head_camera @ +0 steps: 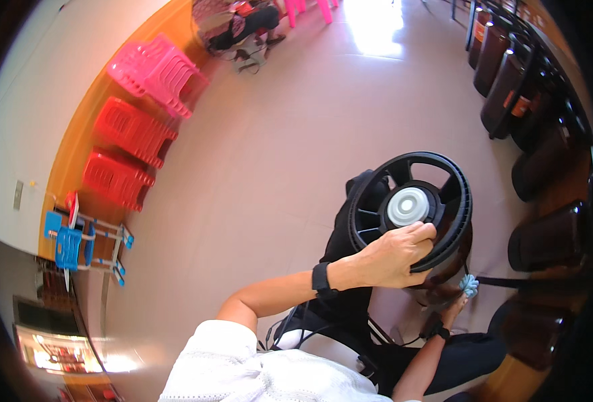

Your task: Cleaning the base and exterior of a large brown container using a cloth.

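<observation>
A round black plastic part with spokes (460, 186) is tilted over my knees. Its hub is a pale grey disc (407, 206). My left hand (402, 251) grips the near side of this part, fingers curled beside the hub and thumb under the rim. Below and to the right, my right hand (455, 309) holds a bunched light-blue cloth (469, 286). Behind the rim a glossy brown surface (465, 251) shows partly; what it belongs to I cannot tell.
Dark glossy chairs (548, 236) line the right side. Along the left wall stand red plastic stools (120, 173), stacked pink stools (153, 75) and a blue-and-white folding chair (70, 246). Another person (246, 25) sits at the far end of the tiled floor (256, 166).
</observation>
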`<state>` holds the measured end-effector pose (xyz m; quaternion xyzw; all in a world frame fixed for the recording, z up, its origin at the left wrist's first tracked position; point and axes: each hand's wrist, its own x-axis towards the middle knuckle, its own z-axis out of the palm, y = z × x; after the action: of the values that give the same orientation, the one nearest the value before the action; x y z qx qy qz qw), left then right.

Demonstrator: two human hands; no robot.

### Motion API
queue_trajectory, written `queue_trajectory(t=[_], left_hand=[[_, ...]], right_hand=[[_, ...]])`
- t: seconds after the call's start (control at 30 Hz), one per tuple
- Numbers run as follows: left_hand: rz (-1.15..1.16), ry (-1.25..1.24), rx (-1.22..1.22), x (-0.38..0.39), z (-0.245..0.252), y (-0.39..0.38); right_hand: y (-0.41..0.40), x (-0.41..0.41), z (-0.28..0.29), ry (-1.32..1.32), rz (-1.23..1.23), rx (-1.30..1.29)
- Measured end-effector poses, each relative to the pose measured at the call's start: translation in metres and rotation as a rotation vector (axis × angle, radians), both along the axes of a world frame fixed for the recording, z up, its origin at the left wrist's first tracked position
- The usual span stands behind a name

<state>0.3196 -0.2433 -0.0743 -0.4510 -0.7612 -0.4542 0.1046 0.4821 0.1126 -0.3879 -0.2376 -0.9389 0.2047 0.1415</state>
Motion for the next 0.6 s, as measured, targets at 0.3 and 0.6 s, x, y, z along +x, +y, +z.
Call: queue_trajectory(t=[0.3, 0.6], left_hand=[[0.021, 0.087, 0.055, 0.008, -0.012, 0.004], [-0.104, 0.088, 0.075, -0.002, -0.015, 0.004]], right_hand=[[-0.046, -0.057, 0.144, 0.229, 0.155, -0.059], [-0.142, -0.131, 0.298, 0.357, 0.420, -0.160]])
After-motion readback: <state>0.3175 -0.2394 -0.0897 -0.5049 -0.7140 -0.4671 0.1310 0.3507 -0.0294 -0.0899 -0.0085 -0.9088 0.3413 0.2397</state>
